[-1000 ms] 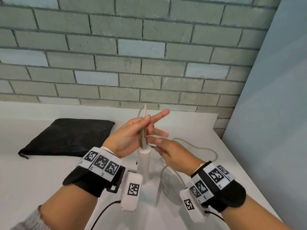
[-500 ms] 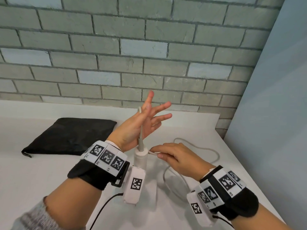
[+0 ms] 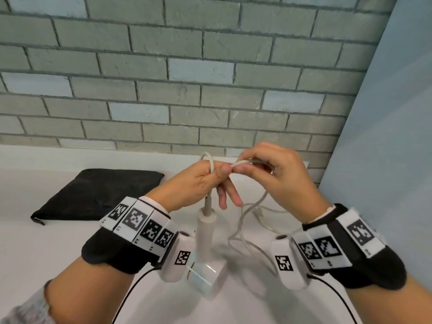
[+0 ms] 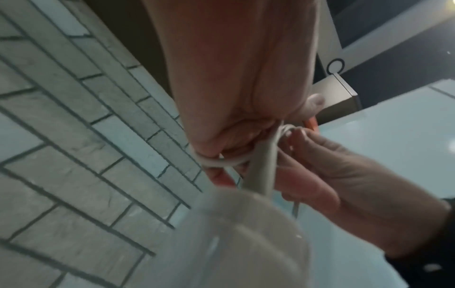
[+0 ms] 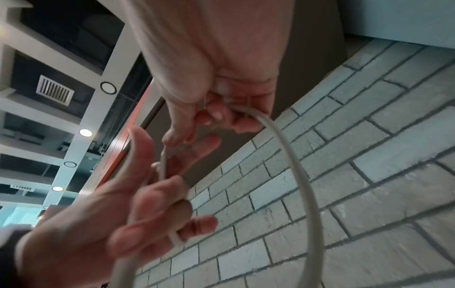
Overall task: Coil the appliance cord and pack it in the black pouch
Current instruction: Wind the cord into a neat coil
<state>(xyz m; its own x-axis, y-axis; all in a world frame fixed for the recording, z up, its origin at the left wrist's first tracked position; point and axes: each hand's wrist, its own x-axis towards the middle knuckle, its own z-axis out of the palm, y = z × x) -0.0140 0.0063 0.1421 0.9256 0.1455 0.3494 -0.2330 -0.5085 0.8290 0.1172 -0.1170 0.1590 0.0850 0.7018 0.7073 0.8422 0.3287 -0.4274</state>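
Currently, the thin off-white appliance cord (image 3: 211, 163) is held at frame centre above the white counter (image 3: 46, 249). It is looped over the left hand (image 3: 189, 183), which is curled round it, and is pinched just beside by the right hand (image 3: 273, 176). Slack trails to lower centre, near the white cylindrical appliance (image 3: 205, 230). Each loop should be laid evenly and kept lightly taut. The flat black fabric pouch (image 3: 98, 195) lies unopened at centre left.

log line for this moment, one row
step: coiling | left hand: grips cord loop | right hand: pinches cord | appliance: hanging | pouch: on table, untouched
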